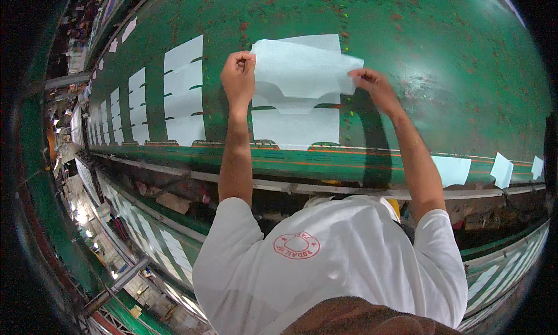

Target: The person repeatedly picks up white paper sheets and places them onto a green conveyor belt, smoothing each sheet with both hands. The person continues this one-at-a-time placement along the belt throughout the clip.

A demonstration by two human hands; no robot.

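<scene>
A pale blue, cut fabric piece (299,70) is stretched between my two hands above the green table. Its upper left corner is pinched between the thumb and fingers of my left hand (237,76). My right hand (376,89) grips its right end, slightly blurred by motion, and that end is lifted and skewed. Beneath it lie more pale pieces of the same kind; one fabric piece (296,127) with curved cutouts shows nearer to me, and the edge of another fabric piece (322,41) shows at the far side. The held piece hides part of them.
Columns of similar pieces (184,93) run leftward along the green table (442,38). Single pale pieces (452,170) lie near its front edge at right. A metal rail (279,185) borders that edge, close to my body. Another table (165,245) with pieces stands at lower left.
</scene>
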